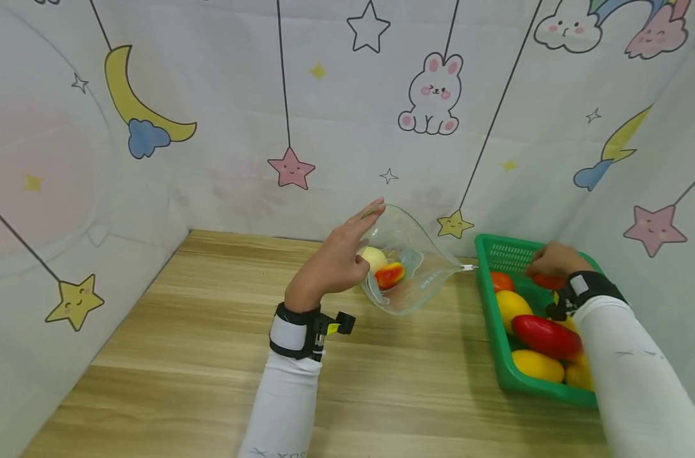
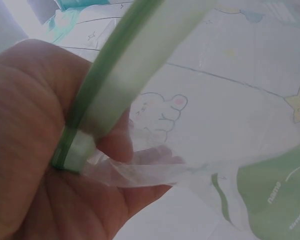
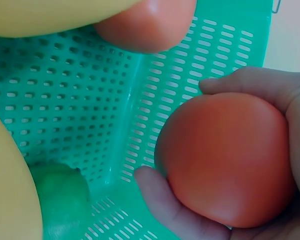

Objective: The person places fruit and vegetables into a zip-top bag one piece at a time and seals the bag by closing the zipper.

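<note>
My left hand (image 1: 336, 261) grips the rim of a clear zip bag (image 1: 419, 292) near the back of the table. The left wrist view shows the bag's green zip strip (image 2: 107, 70) between thumb and fingers. Inside the bag lie a pale round item (image 1: 374, 258) and a red-yellow fruit (image 1: 390, 275). Over at the right, my right hand (image 1: 559, 259) is in a green basket (image 1: 499, 356) with its fingers curled round a tomato (image 3: 225, 160). In the head view the hand covers part of this tomato.
Several toy-like fruits fill the basket: another tomato (image 1: 501, 282), yellow fruits (image 1: 536, 366) and a long red one (image 1: 547, 337). A green item (image 3: 62, 200) sits in a basket corner. White printed cloth (image 1: 233, 191) walls the wooden table (image 1: 181, 356).
</note>
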`<act>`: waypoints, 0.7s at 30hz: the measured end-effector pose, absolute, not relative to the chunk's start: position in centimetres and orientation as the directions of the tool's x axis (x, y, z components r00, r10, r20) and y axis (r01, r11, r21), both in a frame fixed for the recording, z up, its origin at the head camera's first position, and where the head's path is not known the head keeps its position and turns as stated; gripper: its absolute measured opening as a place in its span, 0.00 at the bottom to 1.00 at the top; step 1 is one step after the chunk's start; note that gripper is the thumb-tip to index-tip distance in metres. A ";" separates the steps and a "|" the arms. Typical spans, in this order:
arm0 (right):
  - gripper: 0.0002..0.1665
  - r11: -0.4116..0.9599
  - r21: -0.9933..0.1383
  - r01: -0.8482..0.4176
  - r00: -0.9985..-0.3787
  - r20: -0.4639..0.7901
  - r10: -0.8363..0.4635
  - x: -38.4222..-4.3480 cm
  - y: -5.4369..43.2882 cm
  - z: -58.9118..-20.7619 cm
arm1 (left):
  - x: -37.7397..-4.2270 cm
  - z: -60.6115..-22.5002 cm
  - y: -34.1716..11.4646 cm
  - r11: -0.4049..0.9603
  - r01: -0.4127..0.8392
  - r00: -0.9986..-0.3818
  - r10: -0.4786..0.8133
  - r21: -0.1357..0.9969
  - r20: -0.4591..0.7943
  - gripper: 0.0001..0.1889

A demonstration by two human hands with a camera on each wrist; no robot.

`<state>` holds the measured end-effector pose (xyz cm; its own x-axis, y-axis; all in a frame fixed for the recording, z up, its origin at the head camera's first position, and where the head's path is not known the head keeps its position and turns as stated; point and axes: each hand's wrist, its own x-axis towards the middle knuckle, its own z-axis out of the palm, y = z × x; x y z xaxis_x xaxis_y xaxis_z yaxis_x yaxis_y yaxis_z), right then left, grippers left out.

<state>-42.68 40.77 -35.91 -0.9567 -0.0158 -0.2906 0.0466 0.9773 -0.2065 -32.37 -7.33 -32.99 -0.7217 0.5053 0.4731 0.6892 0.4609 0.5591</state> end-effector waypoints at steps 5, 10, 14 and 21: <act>0.35 0.968 -0.241 0.065 -0.969 -0.247 0.003 -42.3 41.1 -35.3 | -32.5 -33.0 -7.3 0.462 0.693 -0.719 0.505 0.554 0.477 0.45; 0.33 0.962 -0.263 0.072 -0.979 -0.204 0.017 -42.0 41.3 -34.5 | -32.5 -33.0 -7.2 0.459 0.694 -0.717 0.509 0.555 0.476 0.45; 0.32 0.956 -0.286 0.064 -0.988 -0.155 0.020 -42.0 41.3 -33.9 | -32.5 -33.0 -7.2 0.457 0.692 -0.719 0.507 0.559 0.475 0.45; 0.29 0.951 -0.308 0.033 -0.996 -0.092 0.005 -41.7 41.0 -32.3 | -32.4 -33.0 -7.2 0.455 0.694 -0.717 0.511 0.558 0.474 0.45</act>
<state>-41.70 40.95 -32.31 -0.9958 0.0048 -0.0918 0.0329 0.9509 -0.3077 -32.41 -7.16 -33.03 -0.7170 0.5112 0.4739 0.6936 0.4552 0.5583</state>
